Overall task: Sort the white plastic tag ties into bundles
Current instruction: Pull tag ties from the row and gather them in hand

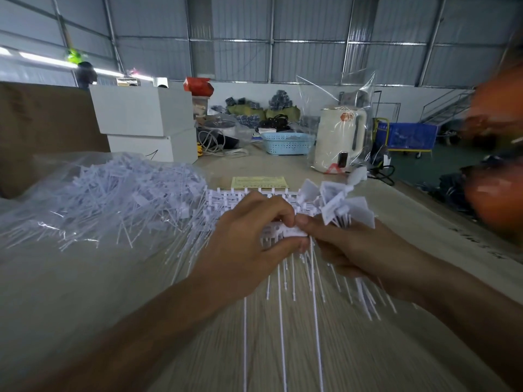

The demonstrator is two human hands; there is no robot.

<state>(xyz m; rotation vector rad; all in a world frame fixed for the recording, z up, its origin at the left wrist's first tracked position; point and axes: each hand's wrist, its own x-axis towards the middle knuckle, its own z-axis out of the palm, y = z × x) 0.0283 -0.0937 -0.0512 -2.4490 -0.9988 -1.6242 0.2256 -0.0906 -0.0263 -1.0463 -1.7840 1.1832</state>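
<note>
1. Centre of the table, at the middle of the view: both hands meet over a strip of white tag ties. The tie tails hang toward 6 o'clock, and a flat row of joined tie heads lies just behind the knuckles, toward 12 o'clock.
2. Step in hand, as judged: separating one tie, or a small group, from the strip and adding it to the bundle. Grip close to the heads, keep the tails parallel and pointing one way, and pull along the row, not across it, so that the thin tails do not kink or tangle.
3. Left hand: fingers curled, thumb and forefinger pinching the strip at its head end. The opening is narrow; the pads sit on the plastic.
4. Right hand: fingers curled round a gathered bundle. The flag-shaped tags fan out above the fist toward 1 o'clock; the tails splay out below toward 5 o'clock. The thumb tip presses on the same strip, touching the left forefinger.
5. Unsorted stock: a large loose heap of ties lies on a clear plastic sheet at 9 to 10 o'clock, just beside the left hand. Most of the task appears to remain.
6. Risk, as judged: loose tails near the heap can snag on the strip. Draw the work toward 6 o'clock, clear of the heap.
7. Other items: a cream kettle in a clear bag at 1 o'clock; a blue basket and a yellow paper slip at 12 o'clock; white boxes at 11 o'clock.
</note>
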